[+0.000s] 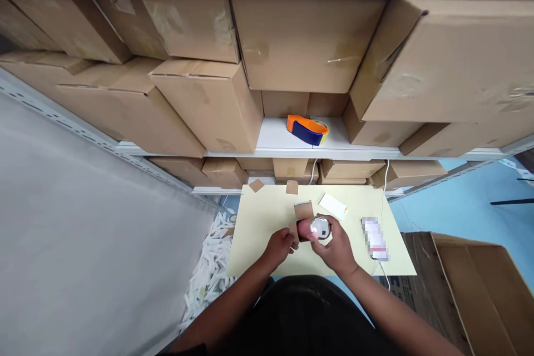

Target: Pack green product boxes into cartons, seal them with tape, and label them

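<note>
My left hand point(281, 247) is closed on the edge of a small cardboard box point(303, 211), whose flap stands up at the far side. In my right hand point(337, 250) is a round, shiny silver object point(320, 228) with a small dark square on its face. The fingers curl around its right and near sides. A pink surface point(304, 229) shows between the hands, at the box opening; I cannot tell whether it belongs to the silver object. Both hands are over the pale yellow table point(258, 217).
A white slim box point(332, 206), a phone with a cable point(374, 238) and brown card pieces point(292, 187) lie on the table. Behind, shelves hold many cartons point(308, 39) and an orange-and-blue tape dispenser point(307, 129). White paper scraps point(208, 267) cover the floor left; a large open carton point(475, 283) stands right.
</note>
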`<state>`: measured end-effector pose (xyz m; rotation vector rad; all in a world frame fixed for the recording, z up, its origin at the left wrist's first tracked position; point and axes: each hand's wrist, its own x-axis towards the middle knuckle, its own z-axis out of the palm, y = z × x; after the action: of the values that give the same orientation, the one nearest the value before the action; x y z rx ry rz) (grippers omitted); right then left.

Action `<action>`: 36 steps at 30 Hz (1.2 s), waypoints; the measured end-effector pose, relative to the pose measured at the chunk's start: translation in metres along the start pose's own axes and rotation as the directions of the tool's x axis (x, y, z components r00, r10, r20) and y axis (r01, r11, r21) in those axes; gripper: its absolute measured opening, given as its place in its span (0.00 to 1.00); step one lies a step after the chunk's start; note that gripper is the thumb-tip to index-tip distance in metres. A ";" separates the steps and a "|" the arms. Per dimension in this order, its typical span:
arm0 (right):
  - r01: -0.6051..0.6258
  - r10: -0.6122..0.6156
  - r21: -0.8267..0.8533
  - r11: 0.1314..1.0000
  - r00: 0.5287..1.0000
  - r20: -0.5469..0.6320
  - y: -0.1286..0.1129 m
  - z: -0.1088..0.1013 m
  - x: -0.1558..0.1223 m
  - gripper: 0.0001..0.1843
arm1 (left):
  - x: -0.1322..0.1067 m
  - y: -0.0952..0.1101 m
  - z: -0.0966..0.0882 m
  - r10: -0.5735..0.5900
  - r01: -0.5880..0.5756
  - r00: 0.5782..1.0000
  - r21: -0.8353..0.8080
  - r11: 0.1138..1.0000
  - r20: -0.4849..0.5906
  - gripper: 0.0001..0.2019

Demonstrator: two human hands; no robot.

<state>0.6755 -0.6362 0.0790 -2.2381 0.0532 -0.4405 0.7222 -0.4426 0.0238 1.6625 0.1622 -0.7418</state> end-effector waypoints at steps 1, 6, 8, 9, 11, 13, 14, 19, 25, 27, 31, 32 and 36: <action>0.040 -0.040 -0.021 0.999 0.999 0.006 0.003 0.007 -0.001 0.28 | 0.001 -0.001 0.001 0.006 -0.005 1.000 -0.030 1.000 0.006 0.09; 0.170 -0.164 -0.095 0.981 0.984 0.068 0.029 0.038 -0.006 0.26 | 0.008 -0.005 0.004 -0.001 0.001 1.000 -0.061 0.998 -0.008 0.07; 0.157 -0.146 -0.151 0.976 0.986 0.085 0.037 0.043 -0.008 0.26 | 0.009 -0.005 0.004 0.002 -0.003 1.000 -0.028 1.000 -0.019 0.08; 0.136 -0.122 -0.166 0.977 0.988 0.096 0.040 0.044 -0.008 0.25 | 0.009 -0.005 0.004 0.006 -0.006 1.000 -0.007 1.000 -0.020 0.09; 0.086 -0.066 -0.152 0.985 0.989 0.135 0.045 0.045 -0.007 0.25 | 0.009 -0.003 0.004 0.016 -0.016 1.000 0.034 0.999 -0.020 0.10; 0.040 -0.021 -0.104 0.994 0.984 0.177 0.047 0.048 -0.005 0.26 | 0.008 -0.001 0.003 0.027 -0.026 0.999 0.056 0.998 -0.020 0.10; 0.015 0.001 -0.085 0.996 0.982 0.191 0.048 0.049 -0.005 0.27 | 0.007 0.001 0.003 0.025 -0.024 0.999 0.054 0.998 -0.022 0.10; -0.130 0.132 -0.024 0.991 0.962 0.238 0.055 0.055 -0.004 0.40 | 0.004 0.005 0.003 0.006 -0.005 1.000 0.031 0.999 -0.021 0.09; -0.249 0.225 0.083 0.965 0.949 0.221 0.068 0.052 -0.010 0.34 | 0.001 0.005 -0.001 0.050 -0.048 0.999 0.190 0.981 -0.005 0.10; -0.325 0.310 0.034 0.945 0.924 0.223 0.070 0.054 -0.011 0.33 | -0.003 0.006 -0.001 0.114 -0.107 0.993 0.242 0.964 -0.015 0.11; -0.411 0.386 0.014 0.911 0.867 0.316 0.072 0.054 -0.009 0.30 | -0.008 0.007 0.003 0.328 -0.317 0.945 0.282 0.905 0.012 0.15; -0.423 0.387 0.035 0.906 0.858 0.339 0.074 0.052 -0.009 0.30 | -0.008 0.006 0.005 0.343 -0.329 0.939 0.300 0.895 0.006 0.14; -0.445 0.357 0.133 0.886 0.836 0.416 0.083 0.041 -0.012 0.31 | 0.002 0.005 0.011 0.231 -0.192 0.970 0.339 0.921 -0.079 0.17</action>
<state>0.6869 -0.6579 -0.0112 -1.9765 0.2560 0.2162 0.7223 -0.4547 0.0267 2.0075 -0.0646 -0.5256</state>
